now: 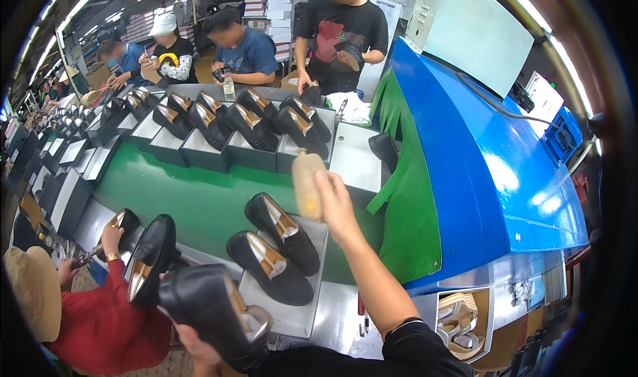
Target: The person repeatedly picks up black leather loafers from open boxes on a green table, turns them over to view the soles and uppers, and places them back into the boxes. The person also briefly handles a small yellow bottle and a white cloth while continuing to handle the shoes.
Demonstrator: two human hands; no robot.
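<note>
My left hand (198,345), at the lower edge, is closed around a black leather shoe (206,307) with pale stuffing inside, tilted close to me. Right behind it another black shoe (151,247) stands on end; whether my left hand also holds this one is hidden. My right hand (334,204) is raised over the belt's near side, its fingers wrapped round a yellowish translucent plastic bottle (307,184) with a narrow neck upward. Below the bottle, two black loafers (269,265) with paper inside lie in a shallow light-grey tray (302,320).
A green conveyor belt (173,186) runs across, with shoe boxes (249,158) of black loafers along its far side. At right stands a blue machine (465,158) with a green strip curtain (412,217). A person in red (113,317) works at left; several people sit or stand opposite.
</note>
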